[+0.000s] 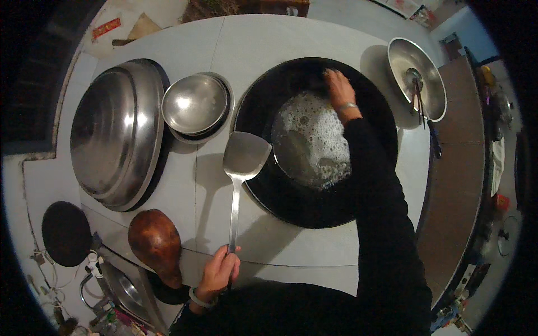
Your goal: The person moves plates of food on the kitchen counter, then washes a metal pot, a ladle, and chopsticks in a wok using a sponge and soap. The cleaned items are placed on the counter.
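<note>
My left hand (220, 271) grips the handle of a metal wok spatula (247, 156), whose broad blade is raised by the near left rim of a large black wok (265, 193). Foamy, bubbly water (309, 138) covers the wok's bottom. Inside the wok, my right hand (339, 90) reaches to the far wall above the waterline, its fingers bent toward the dark metal. Whether anything lies under those fingers is hidden.
Left of the wok stand stacked metal bowls (195, 103) and a large domed metal lid (109, 134). A brown gourd ladle (155, 239) lies nearer me, beside a sink (126, 290) and faucet (86, 290). At right, a metal basin (433, 84) holds a ladle (414, 77) and other utensils.
</note>
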Demonstrator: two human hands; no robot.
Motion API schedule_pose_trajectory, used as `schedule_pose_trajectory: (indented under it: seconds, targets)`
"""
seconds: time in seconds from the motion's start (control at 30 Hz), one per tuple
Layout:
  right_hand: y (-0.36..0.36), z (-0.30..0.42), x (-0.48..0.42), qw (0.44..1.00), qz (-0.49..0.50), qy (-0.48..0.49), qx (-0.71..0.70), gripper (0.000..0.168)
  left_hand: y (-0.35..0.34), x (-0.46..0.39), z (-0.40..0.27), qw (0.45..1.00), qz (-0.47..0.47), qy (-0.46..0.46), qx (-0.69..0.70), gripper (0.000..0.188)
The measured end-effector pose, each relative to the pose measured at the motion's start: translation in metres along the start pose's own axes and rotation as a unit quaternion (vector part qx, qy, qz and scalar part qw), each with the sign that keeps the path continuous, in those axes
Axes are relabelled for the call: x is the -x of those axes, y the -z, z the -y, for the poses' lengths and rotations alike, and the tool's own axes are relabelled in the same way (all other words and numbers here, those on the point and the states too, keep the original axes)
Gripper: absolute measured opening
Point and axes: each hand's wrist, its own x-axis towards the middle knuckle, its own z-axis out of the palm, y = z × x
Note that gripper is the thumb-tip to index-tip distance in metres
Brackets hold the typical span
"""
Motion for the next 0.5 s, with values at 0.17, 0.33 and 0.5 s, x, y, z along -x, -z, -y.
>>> schedule_pose_trajectory:
  seconds: [0.17, 0.33, 0.5]
  targets:
    - [0.035, -0.054, 0.128, 0.978, 0.136, -0.106, 0.116, 0.027, -0.003, -0.006, 0.0, 1.0, 0.019, -0.003, 0.006, 0.025]
    - [0.079, -0.058, 0.165, 0.982, 0.159, -0.077, -0.064, 0.024, -0.011, 0.002, 0.005, 1.0, 0.022, -0.016, 0.014, 0.025]
    - [0.081, -0.057, 0.206, 0.977, 0.141, -0.116, -0.109, 0.025, -0.024, 0.008, -0.002, 0.999, 0.049, -0.009, 0.007, 0.025]
